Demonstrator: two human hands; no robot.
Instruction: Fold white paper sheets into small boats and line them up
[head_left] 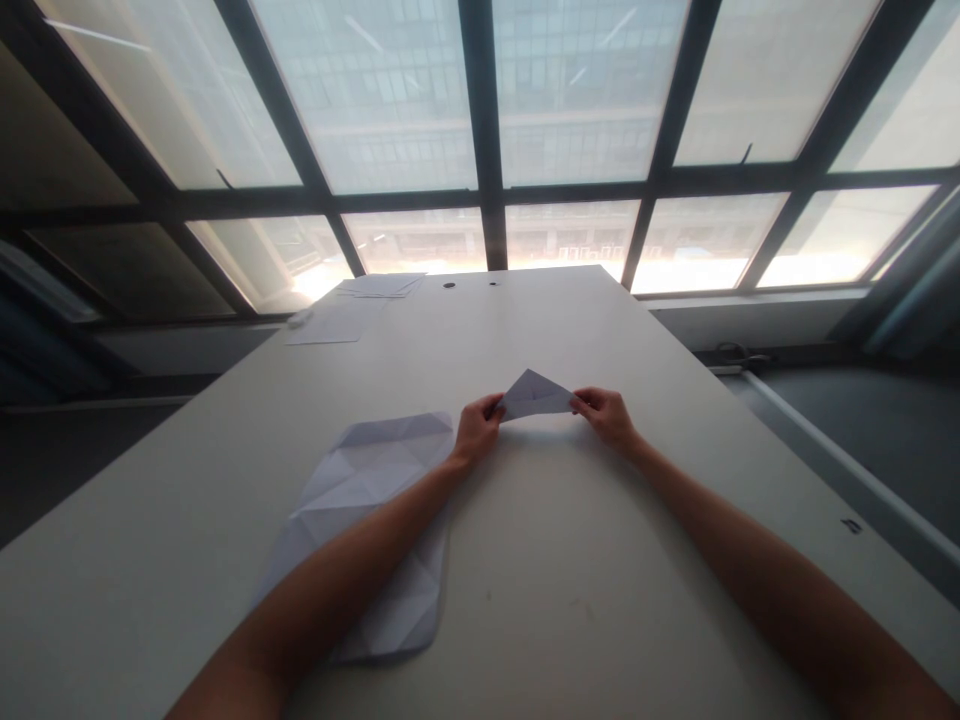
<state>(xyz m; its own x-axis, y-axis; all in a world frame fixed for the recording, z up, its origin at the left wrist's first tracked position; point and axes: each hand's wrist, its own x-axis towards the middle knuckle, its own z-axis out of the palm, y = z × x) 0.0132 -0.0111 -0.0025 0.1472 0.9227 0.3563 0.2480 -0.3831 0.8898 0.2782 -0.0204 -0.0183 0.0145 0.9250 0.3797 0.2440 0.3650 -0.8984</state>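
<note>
Surface: pale surface (600, 560) fills the lower frame, under large windows (570, 90) across the top.
Far sheets: flat papers (352, 305) at upper left of the surface.
Creased sheet: crumpled paper (375, 480) lower left, lying partly under the left forearm.
Left hand (475, 430): grip closed, pinching the left corner of the folded paper (534, 396).
Folded paper: centre of frame, a small triangle held between both hands, just above the surface.
Right hand (609, 415): grip closed, pinching the right corner.

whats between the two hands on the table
A small folded paper, pinched at its ends by the left hand and right hand, shown in the head view.
</note>
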